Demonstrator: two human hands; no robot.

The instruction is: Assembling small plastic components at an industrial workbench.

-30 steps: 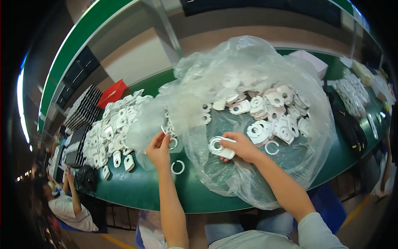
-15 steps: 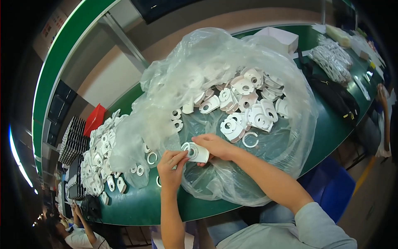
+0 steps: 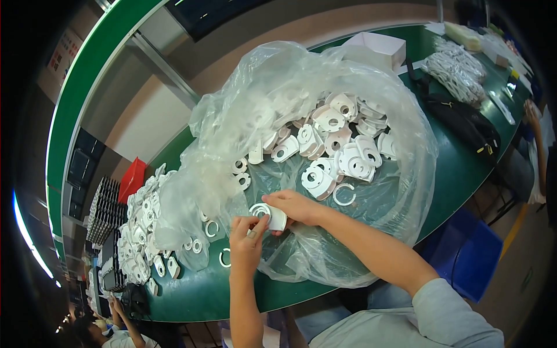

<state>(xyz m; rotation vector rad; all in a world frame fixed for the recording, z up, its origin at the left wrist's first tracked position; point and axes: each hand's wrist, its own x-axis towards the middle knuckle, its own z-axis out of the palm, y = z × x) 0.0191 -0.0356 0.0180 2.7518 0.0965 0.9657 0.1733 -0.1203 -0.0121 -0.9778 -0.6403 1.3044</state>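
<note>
Between my hands is a white plastic part, a rounded plate with a round opening at one end. My right hand grips its far and right side, fingers closed round it. The fingers of my left hand are pinched at the ringed end, one fingertip over the opening; a ring shows on that finger. Whether the left hand also holds a separate small piece is hidden. Both hands are over the near left edge of a clear plastic bag, where many similar white parts lie piled.
More white parts are heaped on the green table at left, beside a red bin and stacked trays. Loose white rings lie near my left hand. At right are a black bag and a blue bin.
The left fingers have shifted onto the part's round opening, and the part has turned slightly. My right hand keeps its grip. The whole view has shifted a little.
</note>
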